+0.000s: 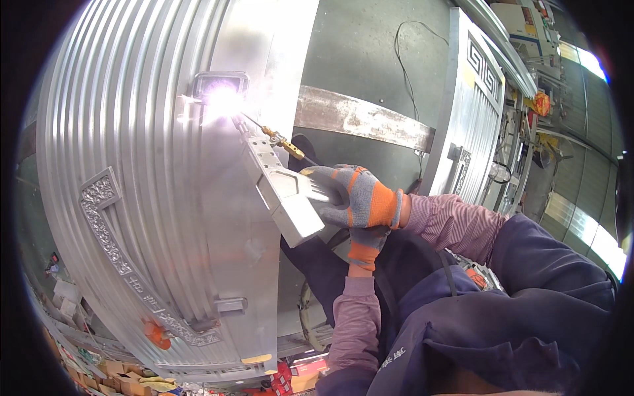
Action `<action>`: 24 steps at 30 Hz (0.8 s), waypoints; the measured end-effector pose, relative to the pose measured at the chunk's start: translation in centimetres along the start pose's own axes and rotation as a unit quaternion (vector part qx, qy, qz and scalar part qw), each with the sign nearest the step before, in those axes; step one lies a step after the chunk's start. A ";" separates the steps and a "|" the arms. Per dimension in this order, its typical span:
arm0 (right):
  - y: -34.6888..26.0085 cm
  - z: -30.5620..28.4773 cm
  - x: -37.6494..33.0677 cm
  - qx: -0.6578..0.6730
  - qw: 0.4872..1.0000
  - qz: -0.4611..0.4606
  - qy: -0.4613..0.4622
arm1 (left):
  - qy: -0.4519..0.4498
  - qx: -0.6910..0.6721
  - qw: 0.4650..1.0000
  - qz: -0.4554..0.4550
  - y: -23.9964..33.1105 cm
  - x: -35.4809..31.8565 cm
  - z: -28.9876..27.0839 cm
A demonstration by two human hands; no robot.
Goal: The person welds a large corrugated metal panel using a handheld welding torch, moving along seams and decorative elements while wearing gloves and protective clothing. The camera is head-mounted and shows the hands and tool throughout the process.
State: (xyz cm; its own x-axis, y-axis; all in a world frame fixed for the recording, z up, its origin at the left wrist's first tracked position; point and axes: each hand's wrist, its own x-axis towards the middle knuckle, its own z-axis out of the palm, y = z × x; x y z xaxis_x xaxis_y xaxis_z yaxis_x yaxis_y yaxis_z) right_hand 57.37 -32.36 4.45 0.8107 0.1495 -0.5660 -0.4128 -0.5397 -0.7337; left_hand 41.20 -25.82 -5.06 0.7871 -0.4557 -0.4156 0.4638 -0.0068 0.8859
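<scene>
My right hand, in a grey and orange glove, grips the rear of a silver hand-held welding gun. The gun's thin nozzle reaches up-left to a bright white glare at a small metal box fitting on a large ribbed silver door panel. A brass wire-feed tube runs beside the nozzle. My left hand, gloved the same way, sits directly under the right hand; its fingers are hidden behind it. Pink sleeves cover both forearms.
An ornate silver trim strip curves across the panel's lower left. A rusty flat steel bar lies on the grey floor, with a black cable beyond. A second patterned door panel stands at right. Cartons lie along the lower edge.
</scene>
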 end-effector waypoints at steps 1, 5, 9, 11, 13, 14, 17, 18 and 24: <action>0.0 0.0 0.0 0.000 1.000 -0.003 0.002 | -0.005 -0.017 1.000 -0.010 -0.1 0.0 0.0; 0.3 0.1 -0.2 0.001 1.000 -0.018 0.015 | -0.009 -0.060 0.998 -0.034 -0.1 -0.1 0.1; 0.0 0.1 -0.2 0.008 1.000 -0.003 0.008 | -0.001 -0.055 0.998 -0.027 -0.2 -0.3 0.2; 0.3 0.2 -0.2 -0.012 1.000 -0.003 0.010 | -0.011 -0.001 1.000 0.004 -0.6 -0.4 0.2; 0.1 0.0 -0.3 -0.006 1.000 0.009 0.002 | -0.013 -0.023 1.000 -0.015 -0.6 -0.5 0.3; 0.3 0.1 -0.4 -0.004 1.000 0.001 0.009 | -0.013 -0.035 0.999 -0.024 -0.5 -0.5 0.4; 0.5 0.1 -0.5 0.005 1.000 -0.001 0.011 | -0.029 0.010 1.000 -0.004 -0.7 -0.5 0.5; 0.4 0.1 -0.5 0.009 1.000 0.002 0.008 | -0.036 0.039 0.999 0.010 -1.0 -0.6 0.5; 0.7 0.1 -0.6 0.012 1.000 -0.003 0.017 | -0.025 0.005 1.000 -0.003 -1.1 -0.7 0.6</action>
State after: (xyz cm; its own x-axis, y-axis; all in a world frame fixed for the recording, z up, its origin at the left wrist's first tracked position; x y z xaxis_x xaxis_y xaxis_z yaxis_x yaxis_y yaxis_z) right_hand 56.55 -32.71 4.27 0.8266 0.1238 -0.5490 -0.4180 -0.5181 -0.7462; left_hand 39.92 -26.05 -5.60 0.7629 -0.4990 -0.4111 0.4650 -0.0182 0.8851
